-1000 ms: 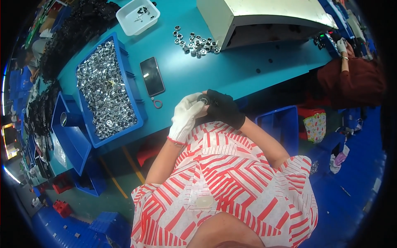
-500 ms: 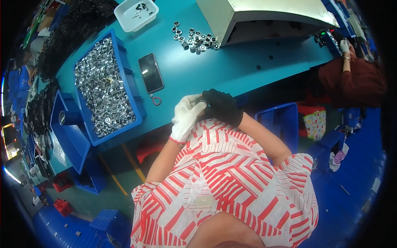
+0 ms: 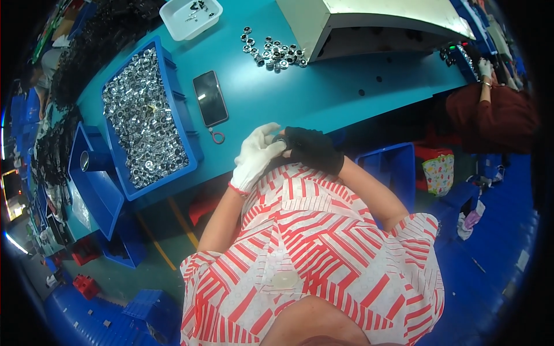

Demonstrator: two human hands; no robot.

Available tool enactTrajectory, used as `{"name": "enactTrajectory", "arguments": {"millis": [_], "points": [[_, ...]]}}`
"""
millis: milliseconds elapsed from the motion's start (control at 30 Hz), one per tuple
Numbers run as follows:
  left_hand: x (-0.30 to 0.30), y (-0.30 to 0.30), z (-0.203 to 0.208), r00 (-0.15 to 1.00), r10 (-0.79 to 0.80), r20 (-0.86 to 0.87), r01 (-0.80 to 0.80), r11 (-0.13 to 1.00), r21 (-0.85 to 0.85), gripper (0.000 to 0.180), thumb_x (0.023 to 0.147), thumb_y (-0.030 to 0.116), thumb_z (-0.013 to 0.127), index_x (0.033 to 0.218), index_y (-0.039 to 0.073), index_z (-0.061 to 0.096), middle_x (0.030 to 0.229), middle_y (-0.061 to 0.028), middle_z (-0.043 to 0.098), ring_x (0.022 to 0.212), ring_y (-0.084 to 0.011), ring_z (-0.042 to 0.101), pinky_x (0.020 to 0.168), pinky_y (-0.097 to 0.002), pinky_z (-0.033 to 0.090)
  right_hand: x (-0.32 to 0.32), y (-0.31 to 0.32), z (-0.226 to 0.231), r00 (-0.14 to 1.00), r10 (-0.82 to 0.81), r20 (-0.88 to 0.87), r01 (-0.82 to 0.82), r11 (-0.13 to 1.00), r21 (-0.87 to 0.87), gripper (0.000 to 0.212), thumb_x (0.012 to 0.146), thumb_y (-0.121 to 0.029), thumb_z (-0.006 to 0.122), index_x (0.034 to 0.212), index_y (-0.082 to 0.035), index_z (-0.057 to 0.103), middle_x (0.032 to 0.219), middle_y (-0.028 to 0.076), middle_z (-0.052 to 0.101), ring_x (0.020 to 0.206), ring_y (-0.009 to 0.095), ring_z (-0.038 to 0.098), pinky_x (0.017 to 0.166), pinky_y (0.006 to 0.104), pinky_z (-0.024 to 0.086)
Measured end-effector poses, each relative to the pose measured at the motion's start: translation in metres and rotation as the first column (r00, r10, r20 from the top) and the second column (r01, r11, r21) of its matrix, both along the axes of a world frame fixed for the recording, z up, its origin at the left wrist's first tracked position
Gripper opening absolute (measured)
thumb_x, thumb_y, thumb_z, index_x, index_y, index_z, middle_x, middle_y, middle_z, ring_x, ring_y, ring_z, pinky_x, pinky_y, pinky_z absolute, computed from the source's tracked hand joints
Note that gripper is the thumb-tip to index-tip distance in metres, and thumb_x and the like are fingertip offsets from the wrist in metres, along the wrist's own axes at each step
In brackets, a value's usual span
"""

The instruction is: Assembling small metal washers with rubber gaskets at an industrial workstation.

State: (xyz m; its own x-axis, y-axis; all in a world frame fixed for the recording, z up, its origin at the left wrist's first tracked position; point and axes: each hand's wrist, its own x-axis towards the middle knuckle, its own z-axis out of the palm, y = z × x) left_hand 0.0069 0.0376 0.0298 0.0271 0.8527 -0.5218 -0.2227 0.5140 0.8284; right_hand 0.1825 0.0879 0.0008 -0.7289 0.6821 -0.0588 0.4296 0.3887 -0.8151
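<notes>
Near the table's front edge, my left hand [image 3: 257, 154] in a white glove and my right hand [image 3: 313, 151] in a black glove meet in front of my body. Pinched between them is a small round silver-and-black part [image 3: 280, 140], mostly covered by the fingers. Both hands are closed on it. A phone [image 3: 210, 99] with a red ring strap [image 3: 217, 137] lies left of them on the table. Farther left stands a blue bin [image 3: 194, 154] full of shiny silver round parts [image 3: 144, 118].
A loose cluster of silver round parts [image 3: 278, 55] lies beside a cream metal housing [image 3: 346, 12]. At the back is a white tray [image 3: 173, 20] with small black pieces. Two black discs [image 3: 362, 92] rest on the right. A co-worker in dark red [image 3: 490, 115] sits at far right.
The fingers of my left hand have spread a little and shifted on the small part, which shows more now. My right hand has turned slightly and stays next to it.
</notes>
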Motion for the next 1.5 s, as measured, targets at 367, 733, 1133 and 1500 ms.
{"name": "enactTrajectory", "arguments": {"millis": [367,733,1133,1500], "points": [[0.022,-0.012,-0.014,0.993,0.098,0.068,-0.102,0.994,0.05,0.039,0.083,0.006,0.059,0.12,-0.004,0.049,0.091,-0.0044,0.06,0.077,-0.0091,0.056,0.069,-0.0193,0.045,-0.001,-0.008,0.003,0.996,-0.076,-0.037,0.084,0.931,0.356,0.036,0.074,-0.027,0.072,0.102,-0.009,0.058,0.09,0.009,0.06,0.077,0.027,0.063,0.065,0.0359,0.051],[0.0,-0.002,-0.004,0.992,-0.128,0.011,0.129,0.989,-0.069,0.046,0.08,0.003,0.06,0.123,-0.004,0.046,0.092,-0.0073,0.062,0.082,-0.0123,0.061,0.072,-0.0228,0.05,0.008,-0.007,-0.002,0.998,0.06,-0.034,-0.057,0.996,0.067,0.044,0.076,-0.025,0.071,0.112,-0.008,0.053,0.101,0.011,0.058,0.09,0.028,0.06,0.075,0.0352,0.049],[0.013,-0.006,0.006,0.998,-0.006,-0.059,0.002,0.998,-0.057,0.047,0.077,0.003,0.063,0.121,-0.004,0.049,0.091,-0.0049,0.064,0.078,-0.0101,0.059,0.069,-0.0218,0.049,-0.001,-0.009,0.0,0.994,-0.068,-0.087,0.09,0.953,0.29,0.036,0.071,-0.021,0.073,0.101,-0.011,0.056,0.102,0.01,0.058,0.084,0.027,0.061,0.068,0.0362,0.051],[0.012,-0.005,-0.001,0.998,0.024,0.061,-0.024,1.0,0.007,0.056,0.078,0.005,0.062,0.129,-0.006,0.042,0.088,-0.0062,0.064,0.078,-0.0106,0.059,0.07,-0.023,0.048,-0.003,-0.006,0.004,0.984,-0.053,-0.169,0.093,0.966,0.24,0.038,0.073,-0.021,0.072,0.105,-0.011,0.054,0.102,0.009,0.057,0.083,0.028,0.061,0.07,0.0368,0.05]]}}
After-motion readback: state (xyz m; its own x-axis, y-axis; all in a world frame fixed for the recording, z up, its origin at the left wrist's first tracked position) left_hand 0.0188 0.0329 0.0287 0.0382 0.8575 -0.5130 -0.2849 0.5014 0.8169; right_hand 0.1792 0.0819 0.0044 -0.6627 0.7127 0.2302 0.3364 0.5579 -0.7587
